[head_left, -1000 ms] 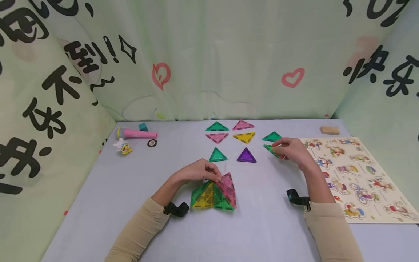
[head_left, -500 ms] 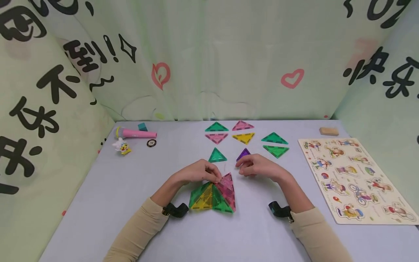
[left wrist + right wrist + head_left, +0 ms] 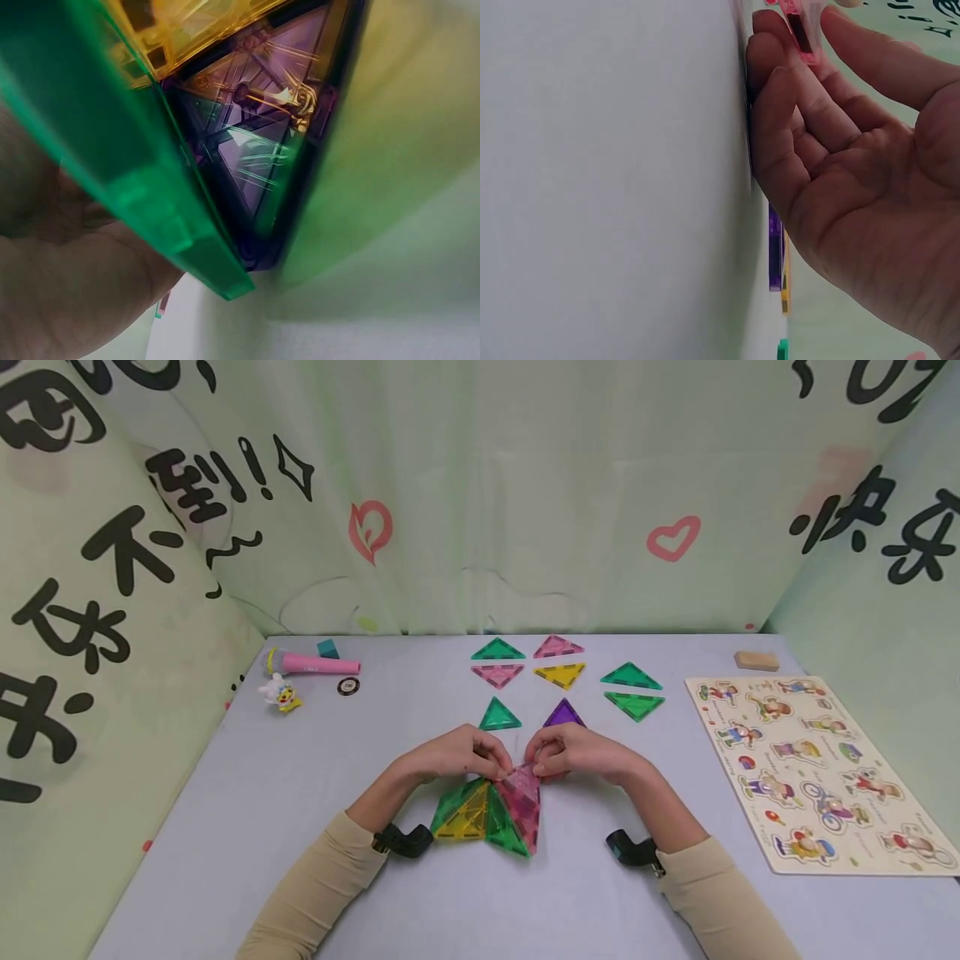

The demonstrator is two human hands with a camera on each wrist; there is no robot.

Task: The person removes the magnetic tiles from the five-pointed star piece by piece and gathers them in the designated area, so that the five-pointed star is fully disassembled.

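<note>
A structure of joined translucent magnetic tiles stands on the table: a green tile (image 3: 508, 828), a yellow tile (image 3: 467, 817) and pink tiles (image 3: 521, 795) show from the front. My left hand (image 3: 459, 754) pinches its top edge from the back left. Seen from the left wrist, a green tile (image 3: 142, 180) hides part of that hand, and a purple tile (image 3: 255, 127) shows inside. My right hand (image 3: 581, 752) is at the upper right corner, its thumb and fingertips on either side of a pink tile (image 3: 802, 34) in the right wrist view.
Behind the hands lie loose triangles: a purple one (image 3: 564, 713), a yellow one (image 3: 559, 676), several green (image 3: 632, 675) and pink ones (image 3: 558, 647). A picture puzzle board (image 3: 817, 777) and wooden block (image 3: 756, 660) are right; a toy microphone (image 3: 315, 665) and figurine (image 3: 282, 695) left.
My right hand let go of a green triangle at the right and moved left and down to the pink corner. The structure has turned slightly; my left hand has stayed on it.
</note>
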